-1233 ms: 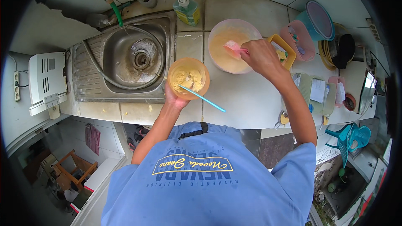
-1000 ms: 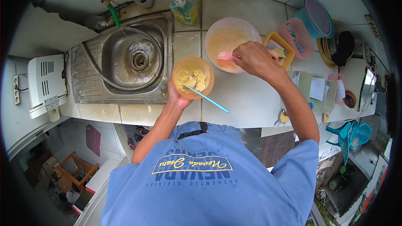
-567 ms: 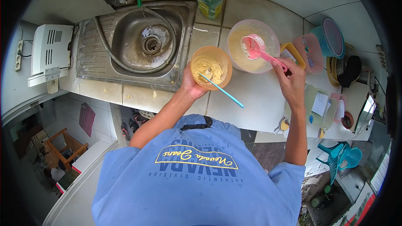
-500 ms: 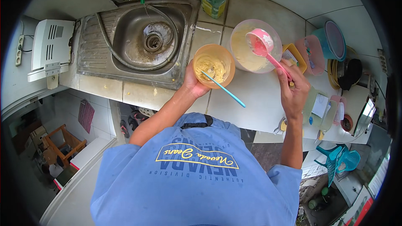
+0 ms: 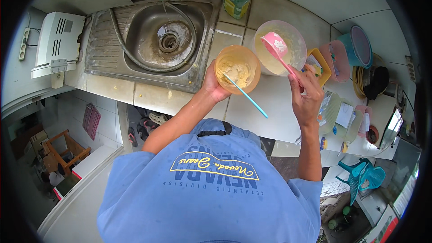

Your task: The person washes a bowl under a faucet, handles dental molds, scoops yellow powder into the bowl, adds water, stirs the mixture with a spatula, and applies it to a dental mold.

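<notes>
My left hand point(image 5: 211, 85) holds an orange bowl point(image 5: 250, 63) of lumpy pale-yellow mixture point(image 5: 235, 71), with a thin blue-handled utensil point(image 5: 252, 100) resting in it and jutting over the rim. My right hand point(image 5: 306, 90) grips the long handle of a pink measuring scoop point(image 5: 274, 45), its cup raised and tilted over a large translucent bowl point(image 5: 294, 33) of pale contents, just behind and right of the orange bowl. White patches show on the scoop.
A steel sink point(image 5: 96, 54) with a hose lies left, a soap bottle point(image 5: 236, 4) behind it. Right are yellow point(image 5: 321, 63) and pink point(image 5: 337, 54) containers, a lidded teal tub point(image 5: 353, 47) and green baskets point(image 5: 335, 108). A white appliance point(image 5: 58, 40) hangs far left.
My right hand has lifted the pink scoop out of the large bowl and turned it. The orange bowl in my left hand has moved slightly right and up in view as the view shifted.
</notes>
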Action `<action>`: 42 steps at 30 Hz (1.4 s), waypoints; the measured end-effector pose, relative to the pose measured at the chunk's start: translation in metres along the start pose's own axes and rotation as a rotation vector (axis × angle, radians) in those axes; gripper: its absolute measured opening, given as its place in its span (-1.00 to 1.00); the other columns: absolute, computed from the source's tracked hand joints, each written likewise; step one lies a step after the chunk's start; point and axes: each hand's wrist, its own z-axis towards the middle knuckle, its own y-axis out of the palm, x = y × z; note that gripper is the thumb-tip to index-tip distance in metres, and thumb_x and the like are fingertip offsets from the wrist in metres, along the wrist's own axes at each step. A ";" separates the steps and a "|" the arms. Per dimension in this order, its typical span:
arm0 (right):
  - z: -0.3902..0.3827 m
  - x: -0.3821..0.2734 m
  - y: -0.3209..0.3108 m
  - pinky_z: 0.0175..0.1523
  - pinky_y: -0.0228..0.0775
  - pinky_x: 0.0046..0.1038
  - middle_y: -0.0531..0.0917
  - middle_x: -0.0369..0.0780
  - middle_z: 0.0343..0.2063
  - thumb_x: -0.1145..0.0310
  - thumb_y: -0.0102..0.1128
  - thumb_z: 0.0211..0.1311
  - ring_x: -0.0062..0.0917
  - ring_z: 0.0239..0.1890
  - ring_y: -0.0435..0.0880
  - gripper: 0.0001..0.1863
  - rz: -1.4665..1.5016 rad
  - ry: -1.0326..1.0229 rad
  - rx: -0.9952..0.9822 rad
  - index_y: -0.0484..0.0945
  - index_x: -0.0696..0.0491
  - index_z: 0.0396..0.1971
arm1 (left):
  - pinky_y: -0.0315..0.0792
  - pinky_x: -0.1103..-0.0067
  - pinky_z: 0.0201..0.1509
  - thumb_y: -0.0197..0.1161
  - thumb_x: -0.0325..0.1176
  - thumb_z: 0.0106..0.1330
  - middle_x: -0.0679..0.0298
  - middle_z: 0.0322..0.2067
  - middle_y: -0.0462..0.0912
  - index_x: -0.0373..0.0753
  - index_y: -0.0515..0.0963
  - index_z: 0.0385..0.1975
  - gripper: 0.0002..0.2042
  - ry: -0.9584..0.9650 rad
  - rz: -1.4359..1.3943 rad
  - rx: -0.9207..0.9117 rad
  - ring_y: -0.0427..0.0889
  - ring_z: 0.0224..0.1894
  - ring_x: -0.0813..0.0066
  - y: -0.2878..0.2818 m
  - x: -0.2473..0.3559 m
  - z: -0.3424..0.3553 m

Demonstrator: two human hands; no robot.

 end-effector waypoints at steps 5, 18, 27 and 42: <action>0.016 -0.006 -0.003 -0.29 0.37 -0.36 0.55 -0.16 -0.36 0.24 0.25 0.18 -0.34 -0.42 0.54 -0.61 -0.193 -0.029 -0.067 0.56 0.11 -0.04 | 0.39 0.20 0.22 -0.17 -0.08 0.38 0.12 0.09 0.47 -0.20 0.39 0.13 -0.55 0.095 0.070 0.032 0.48 0.13 0.17 -0.001 0.000 -0.002; 0.007 -0.053 0.054 -0.38 0.50 -0.14 0.62 0.03 -0.53 0.56 0.01 0.05 -0.08 -0.52 0.64 -0.69 -0.365 0.056 -0.636 0.51 0.23 -0.15 | 0.44 0.32 0.14 -0.25 -0.06 0.39 0.21 0.00 0.53 -0.19 0.42 0.05 -0.55 0.378 0.194 0.080 0.52 0.05 0.31 -0.007 0.000 0.001; 0.022 -0.054 0.069 -0.47 0.48 -0.18 0.60 0.02 -0.60 0.54 0.04 0.03 -0.12 -0.56 0.65 -0.83 -0.433 -0.099 -0.658 0.53 0.23 -0.36 | 0.42 0.28 0.15 -0.19 0.00 0.34 0.20 0.00 0.52 -0.18 0.43 0.04 -0.53 0.352 0.098 0.052 0.51 0.06 0.28 -0.017 0.019 -0.001; 0.025 -0.070 0.085 -0.50 0.51 -0.29 0.62 -0.01 -0.55 0.55 0.10 -0.01 -0.21 -0.55 0.68 -0.81 -0.502 -0.305 -0.652 0.54 0.25 -0.34 | 0.31 0.21 0.27 -0.24 0.04 0.36 0.17 0.11 0.46 -0.16 0.36 0.16 -0.47 0.394 0.073 0.056 0.43 0.16 0.18 -0.022 0.033 -0.002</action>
